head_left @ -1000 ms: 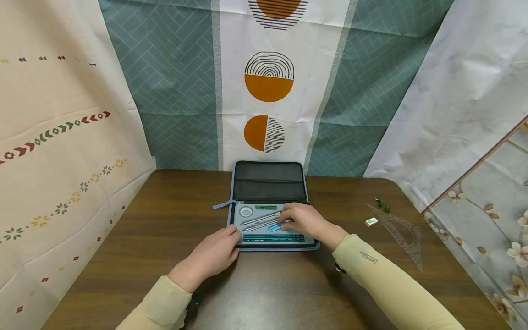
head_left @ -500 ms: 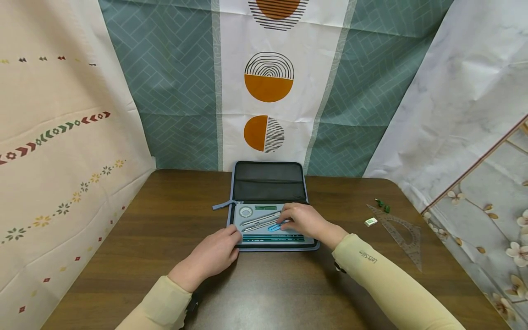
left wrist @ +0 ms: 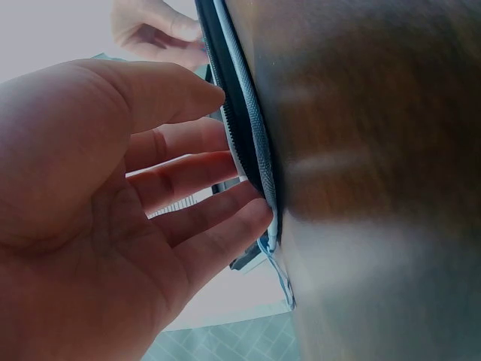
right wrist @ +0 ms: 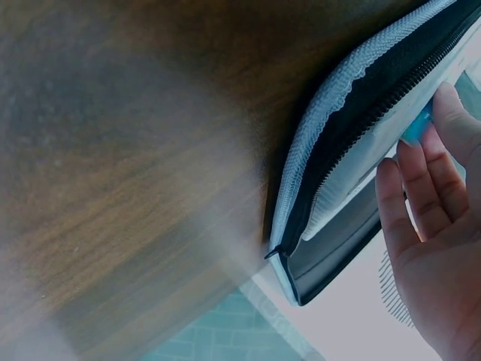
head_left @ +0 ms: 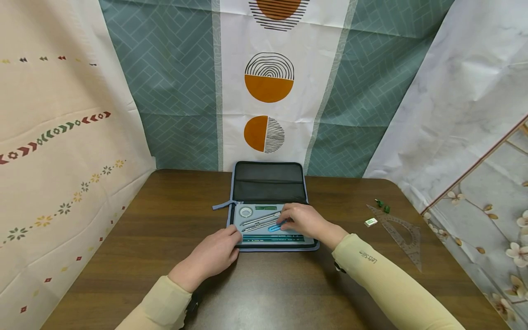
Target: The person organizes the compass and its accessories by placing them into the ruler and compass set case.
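A zippered case [head_left: 270, 172] lies unfolded on the table, its black lid laid back. In its pale tray sit two silver compass-like tools [head_left: 261, 223], dark green pencils [head_left: 272, 238], a round white disc [head_left: 246, 211] and a green strip [head_left: 266, 207]. My right hand [head_left: 307, 220] pinches a small light-blue plastic piece [head_left: 274, 228] over the tray; the right wrist view shows its blue end [right wrist: 417, 128] between thumb and fingertips. At the case's near left corner rests my left hand [head_left: 216, 250], its fingers [left wrist: 225, 233] loosely extended against the zip edge.
On the right of the brown table [head_left: 173, 201] lie a clear set square [head_left: 398, 231], a small white-and-green eraser [head_left: 371, 222] and small dark green pieces [head_left: 383, 206]. A blue pull strap [head_left: 222, 205] sticks out left of the case. Patterned cloths hang around the table.
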{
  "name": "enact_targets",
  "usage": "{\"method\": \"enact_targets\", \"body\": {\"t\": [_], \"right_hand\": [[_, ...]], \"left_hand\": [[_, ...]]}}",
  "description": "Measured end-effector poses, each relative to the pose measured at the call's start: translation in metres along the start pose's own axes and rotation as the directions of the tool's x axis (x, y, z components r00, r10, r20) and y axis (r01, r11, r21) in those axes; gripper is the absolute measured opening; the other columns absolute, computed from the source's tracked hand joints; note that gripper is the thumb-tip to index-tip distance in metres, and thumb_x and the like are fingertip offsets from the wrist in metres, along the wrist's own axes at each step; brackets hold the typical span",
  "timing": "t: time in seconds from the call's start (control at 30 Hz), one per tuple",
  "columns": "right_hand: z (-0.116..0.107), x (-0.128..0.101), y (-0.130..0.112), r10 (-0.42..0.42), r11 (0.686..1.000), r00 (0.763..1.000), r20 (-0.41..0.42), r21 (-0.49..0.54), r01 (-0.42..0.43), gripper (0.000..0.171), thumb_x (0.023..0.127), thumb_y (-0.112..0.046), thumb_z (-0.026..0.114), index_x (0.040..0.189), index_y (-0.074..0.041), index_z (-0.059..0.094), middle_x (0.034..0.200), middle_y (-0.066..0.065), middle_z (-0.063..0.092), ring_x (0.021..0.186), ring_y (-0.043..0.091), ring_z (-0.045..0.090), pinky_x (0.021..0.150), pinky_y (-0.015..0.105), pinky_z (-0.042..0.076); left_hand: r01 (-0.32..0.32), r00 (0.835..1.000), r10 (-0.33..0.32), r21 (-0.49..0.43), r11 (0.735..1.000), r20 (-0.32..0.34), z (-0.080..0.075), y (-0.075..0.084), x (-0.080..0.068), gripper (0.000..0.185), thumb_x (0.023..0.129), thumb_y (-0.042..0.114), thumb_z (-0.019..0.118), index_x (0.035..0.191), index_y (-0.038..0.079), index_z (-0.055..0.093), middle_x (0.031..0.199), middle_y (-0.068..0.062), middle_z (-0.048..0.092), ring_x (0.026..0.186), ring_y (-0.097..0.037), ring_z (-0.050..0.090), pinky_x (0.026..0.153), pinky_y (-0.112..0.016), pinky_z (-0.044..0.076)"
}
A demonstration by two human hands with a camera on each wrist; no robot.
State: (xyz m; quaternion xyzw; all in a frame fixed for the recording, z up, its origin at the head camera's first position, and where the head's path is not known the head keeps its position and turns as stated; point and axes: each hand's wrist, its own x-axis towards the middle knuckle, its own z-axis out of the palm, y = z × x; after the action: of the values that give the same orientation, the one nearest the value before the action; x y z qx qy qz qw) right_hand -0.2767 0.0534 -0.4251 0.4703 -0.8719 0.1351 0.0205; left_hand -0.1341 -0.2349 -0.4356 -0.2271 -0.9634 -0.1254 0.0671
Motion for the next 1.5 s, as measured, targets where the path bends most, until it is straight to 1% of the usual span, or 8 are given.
{"method": "enact_targets", "body": {"t": [0.13, 0.4, 0.57, 0.67, 0.83, 1.0, 1.23, 1.5], "right_hand": [[-0.001, -0.001, 0.0, -0.003, 1.0, 1.0, 0.001, -0.004, 0.004, 0.016, 0.096, -0.017, 0.087, 0.112, -0.018, 0.086, 0.11, -0.005, 0.072, 0.103, 0.015, 0.071, 0.091, 0.037, 0.061], [-0.005, -0.005, 0.0, -0.023, 1.0, 1.0, -0.013, -0.018, 0.022, 0.018, 0.097, -0.019, 0.087, 0.115, -0.017, 0.085, 0.112, -0.005, 0.073, 0.102, 0.014, 0.071, 0.089, 0.036, 0.061], [-0.012, -0.013, 0.004, -0.035, 0.999, 0.998, -0.054, -0.035, 0.034, 0.023, 0.095, -0.017, 0.088, 0.118, -0.014, 0.084, 0.113, -0.004, 0.073, 0.103, 0.016, 0.072, 0.087, 0.037, 0.061], [-0.018, -0.02, 0.009, -0.032, 0.999, 0.997, -0.072, -0.04, 0.029, 0.024, 0.094, -0.016, 0.089, 0.118, -0.013, 0.084, 0.112, -0.003, 0.073, 0.101, 0.016, 0.072, 0.085, 0.038, 0.062], [-0.027, -0.035, 0.02, 0.008, 0.997, 0.997, -0.07, -0.073, -0.013, 0.024, 0.094, -0.018, 0.09, 0.117, -0.014, 0.084, 0.113, -0.004, 0.073, 0.103, 0.016, 0.072, 0.087, 0.04, 0.062], [-0.036, -0.056, 0.032, 0.045, 0.995, 0.997, -0.063, -0.087, -0.051, 0.026, 0.094, -0.015, 0.09, 0.118, -0.012, 0.083, 0.113, 0.0, 0.074, 0.101, 0.021, 0.073, 0.084, 0.042, 0.062], [-0.049, -0.087, 0.052, 0.066, 0.988, 0.994, -0.082, -0.132, -0.076, 0.026, 0.092, -0.013, 0.091, 0.116, -0.014, 0.083, 0.11, -0.004, 0.074, 0.1, 0.018, 0.073, 0.084, 0.042, 0.062], [-0.061, -0.115, 0.069, 0.121, 0.976, 0.989, -0.087, -0.17, -0.135, 0.028, 0.092, -0.015, 0.091, 0.118, -0.012, 0.082, 0.113, 0.001, 0.075, 0.099, 0.022, 0.073, 0.081, 0.046, 0.062]], "left_hand": [[0.009, 1.0, -0.009, -0.003, 1.0, 0.004, 0.0, 0.001, 0.001, 0.016, 0.099, 0.008, 0.08, 0.113, 0.005, 0.074, 0.104, -0.003, 0.062, 0.091, -0.02, 0.062, 0.083, -0.042, 0.06], [-0.018, 1.0, 0.018, 0.004, 1.0, -0.018, -0.001, 0.002, -0.001, 0.015, 0.097, 0.006, 0.08, 0.11, 0.005, 0.073, 0.102, -0.004, 0.061, 0.089, -0.021, 0.062, 0.08, -0.042, 0.059], [-0.023, 0.999, 0.023, 0.001, 1.0, -0.027, -0.002, 0.002, -0.002, 0.014, 0.097, 0.005, 0.08, 0.109, 0.005, 0.072, 0.102, -0.003, 0.061, 0.089, -0.021, 0.062, 0.079, -0.041, 0.058], [-0.022, 0.999, 0.022, 0.002, 1.0, -0.027, -0.002, 0.001, -0.002, 0.015, 0.097, 0.005, 0.08, 0.109, 0.006, 0.072, 0.102, -0.003, 0.061, 0.089, -0.021, 0.062, 0.08, -0.041, 0.059], [-0.019, 1.0, 0.019, 0.005, 1.0, -0.021, 0.0, 0.0, -0.001, 0.014, 0.097, 0.006, 0.08, 0.109, 0.006, 0.072, 0.101, -0.003, 0.06, 0.089, -0.021, 0.062, 0.079, -0.041, 0.058], [-0.016, 1.0, 0.016, 0.01, 1.0, -0.019, 0.0, 0.0, -0.001, 0.014, 0.097, 0.006, 0.08, 0.109, 0.005, 0.072, 0.102, -0.003, 0.061, 0.089, -0.021, 0.061, 0.078, -0.041, 0.058], [-0.024, 0.999, 0.024, 0.012, 1.0, -0.025, 0.0, -0.001, -0.002, 0.015, 0.097, 0.006, 0.081, 0.109, 0.005, 0.072, 0.102, -0.004, 0.061, 0.088, -0.021, 0.062, 0.078, -0.041, 0.059], [-0.012, 1.0, 0.012, 0.009, 1.0, -0.016, 0.002, -0.001, -0.001, 0.015, 0.098, 0.008, 0.081, 0.11, 0.005, 0.073, 0.102, -0.003, 0.061, 0.088, -0.02, 0.06, 0.079, -0.041, 0.059]]}}
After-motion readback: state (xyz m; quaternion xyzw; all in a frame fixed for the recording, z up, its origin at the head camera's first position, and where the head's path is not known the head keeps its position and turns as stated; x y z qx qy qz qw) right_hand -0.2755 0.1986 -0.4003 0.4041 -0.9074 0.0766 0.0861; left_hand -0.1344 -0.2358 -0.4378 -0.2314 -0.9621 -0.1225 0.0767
